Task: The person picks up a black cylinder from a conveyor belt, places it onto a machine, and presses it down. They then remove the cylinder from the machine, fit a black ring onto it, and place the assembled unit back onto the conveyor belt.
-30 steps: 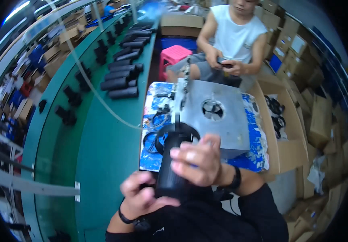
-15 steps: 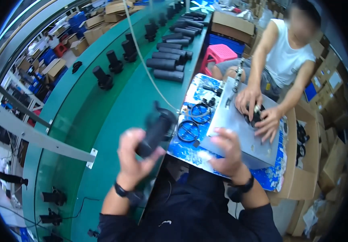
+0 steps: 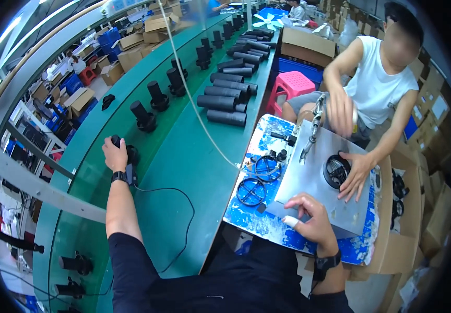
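Observation:
My left hand (image 3: 115, 155) reaches out to the left side of the green conveyor and is closed around a black cylinder with a flanged base (image 3: 133, 153). The part stands on the conveyor, in line with similar upright ones; my fingers hide much of it. Over the near edge of a grey metal box (image 3: 309, 172), my right hand (image 3: 311, 218) holds nothing, its fingers curled but apart. White tape wraps its thumb. On the box, a co-worker's hand (image 3: 357, 176) rests at a black round grille ring (image 3: 336, 171); the other hand (image 3: 340, 116) is blurred by a metal-tipped tool (image 3: 315, 128).
Several black tubes (image 3: 220, 102) lie along the right side of the green conveyor (image 3: 184, 167). A black cable crosses its near part. Black rings (image 3: 251, 191) and small fittings lie on the blue-and-white worktop (image 3: 246, 214). A cardboard box (image 3: 392, 229) stands right; a pale metal bar (image 3: 43, 177) crosses left.
My left hand has carried the black part from near the worktop to the conveyor's left side. My right hand has moved slightly right and down. One co-worker's hand has left the ring.

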Available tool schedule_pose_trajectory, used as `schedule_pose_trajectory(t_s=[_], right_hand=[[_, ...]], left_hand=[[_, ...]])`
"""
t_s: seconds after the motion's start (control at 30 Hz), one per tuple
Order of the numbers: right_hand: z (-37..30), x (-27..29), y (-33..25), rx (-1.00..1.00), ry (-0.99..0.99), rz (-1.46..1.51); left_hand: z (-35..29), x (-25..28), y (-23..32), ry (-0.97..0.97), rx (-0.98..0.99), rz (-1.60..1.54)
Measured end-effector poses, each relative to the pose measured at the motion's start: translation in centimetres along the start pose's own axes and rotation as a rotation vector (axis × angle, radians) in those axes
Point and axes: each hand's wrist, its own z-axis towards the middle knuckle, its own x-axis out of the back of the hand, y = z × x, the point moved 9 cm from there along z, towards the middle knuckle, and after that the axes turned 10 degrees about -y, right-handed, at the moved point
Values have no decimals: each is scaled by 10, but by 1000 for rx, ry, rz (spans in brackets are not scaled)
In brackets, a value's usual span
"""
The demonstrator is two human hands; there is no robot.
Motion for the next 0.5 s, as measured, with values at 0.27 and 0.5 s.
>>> schedule_pose_trajectory(t_s=[0.27, 0.5], right_hand=[[12, 0, -3, -26, -56, -102], [19, 0, 0, -50, -76, -34]], left_hand=[[-96, -67, 233, -241, -910, -133], [-64, -153, 339, -246, -974, -254]])
